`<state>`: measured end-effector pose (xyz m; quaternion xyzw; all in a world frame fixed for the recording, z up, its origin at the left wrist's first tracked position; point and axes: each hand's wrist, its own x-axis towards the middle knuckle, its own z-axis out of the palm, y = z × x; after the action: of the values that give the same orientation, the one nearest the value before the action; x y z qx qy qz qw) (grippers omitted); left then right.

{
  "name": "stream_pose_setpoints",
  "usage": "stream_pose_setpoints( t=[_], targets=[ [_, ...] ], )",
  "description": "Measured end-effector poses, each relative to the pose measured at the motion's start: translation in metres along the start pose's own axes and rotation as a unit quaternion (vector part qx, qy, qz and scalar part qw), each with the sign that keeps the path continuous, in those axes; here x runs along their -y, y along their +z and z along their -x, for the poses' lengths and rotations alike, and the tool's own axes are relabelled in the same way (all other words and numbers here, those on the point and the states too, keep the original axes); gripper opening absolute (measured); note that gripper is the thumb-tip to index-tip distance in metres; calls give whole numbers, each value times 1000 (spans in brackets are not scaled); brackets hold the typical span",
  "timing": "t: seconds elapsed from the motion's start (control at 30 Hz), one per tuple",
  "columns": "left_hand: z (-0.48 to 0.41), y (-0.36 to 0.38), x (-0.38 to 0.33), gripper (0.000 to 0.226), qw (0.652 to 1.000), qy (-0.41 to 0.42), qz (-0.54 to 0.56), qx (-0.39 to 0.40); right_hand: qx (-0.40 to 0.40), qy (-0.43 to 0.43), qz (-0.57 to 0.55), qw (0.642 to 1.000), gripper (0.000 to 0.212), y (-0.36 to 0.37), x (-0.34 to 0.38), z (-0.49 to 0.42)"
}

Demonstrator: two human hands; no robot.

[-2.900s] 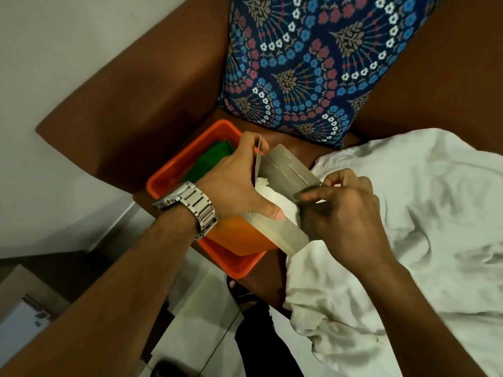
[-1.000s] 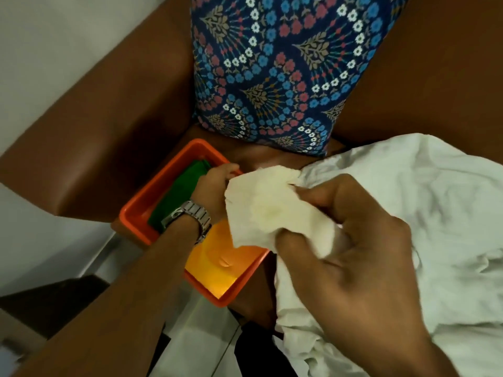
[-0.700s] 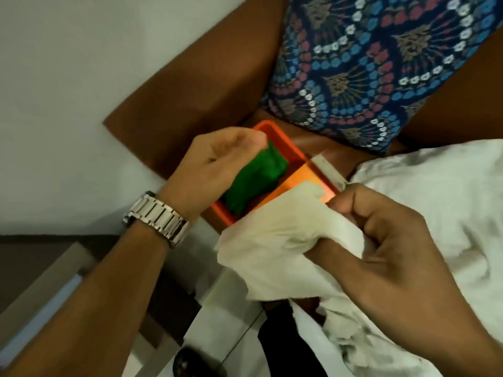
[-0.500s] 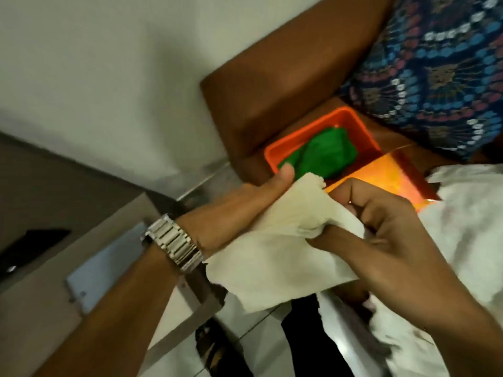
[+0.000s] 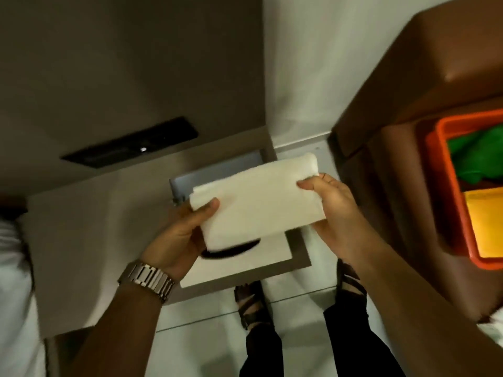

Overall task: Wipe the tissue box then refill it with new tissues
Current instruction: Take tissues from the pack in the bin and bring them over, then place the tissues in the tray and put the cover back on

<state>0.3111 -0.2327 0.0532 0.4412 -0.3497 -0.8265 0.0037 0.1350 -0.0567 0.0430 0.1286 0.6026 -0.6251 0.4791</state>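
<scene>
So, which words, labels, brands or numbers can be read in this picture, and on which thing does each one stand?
None can be read.
Stack of tissues: plain white, no print.
Wristwatch: only its band shows.
Orange tray: no label in view.

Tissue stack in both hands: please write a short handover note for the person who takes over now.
Left hand: grip on the left end of the white tissue stack.
Right hand: grip on its right end.
The stack is held flat in the air, above a white box with a dark slot on the low table.
Orange tray with green cloth sits on the brown sofa at right.
Done: cannot tell whether wiping is finished.
Left: load the tissues into the box.
</scene>
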Motion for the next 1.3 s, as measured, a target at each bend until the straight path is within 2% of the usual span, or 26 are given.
stream_pose_setpoints(
  t=[0.2, 0.3, 0.4, 0.47, 0.57, 0.63, 0.77, 0.97, 1.1, 1.2, 1.27, 1.3],
  targets=[
    [-43, -42, 3, 36, 988, 54, -79, -123, -10, 23, 36, 999, 45, 46, -8, -64],
    [-69, -59, 2, 27, 974, 58, -97, -198, -4, 31, 99, 995, 32, 61, -14, -93],
    [-92, -76, 3, 19, 956, 48, -160, -242, -11, 13, 211, 977, 15, 70, -22, -117],
    [-104, -84, 4, 20, 941, 41, -207, -263, -27, 1, 304, 952, 15, 73, -28, -131],
    [-115, -91, 8, 17, 922, 26, -251, -293, -53, -41, 461, 885, 26, 75, -40, -142],
    [-121, -94, 11, 17, 904, 19, -285, -319, -65, -68, 522, 848, 33, 75, -45, -146],
    [-124, -94, 14, 26, 865, 18, -333, -375, -93, -118, 574, 805, 38, 75, -52, -148],
    [-125, -91, 15, 23, 841, 15, -361, -402, -113, -150, 615, 766, 42, 82, -55, -151],
    [-123, -87, 15, 25, 831, 20, -392, -394, -120, -156, 626, 755, 44, 81, -56, -152],
    [-110, -85, 8, 24, 835, 51, -355, -417, -126, -189, 609, 760, 41, 76, -54, -146],
    [-95, -89, 7, 32, 820, 75, -335, -457, -134, -223, 572, 778, 39, 65, -55, -131],
    [-85, -92, 9, 39, 812, 85, -330, -475, -134, -231, 535, 801, 37, 57, -58, -122]
  ],
)
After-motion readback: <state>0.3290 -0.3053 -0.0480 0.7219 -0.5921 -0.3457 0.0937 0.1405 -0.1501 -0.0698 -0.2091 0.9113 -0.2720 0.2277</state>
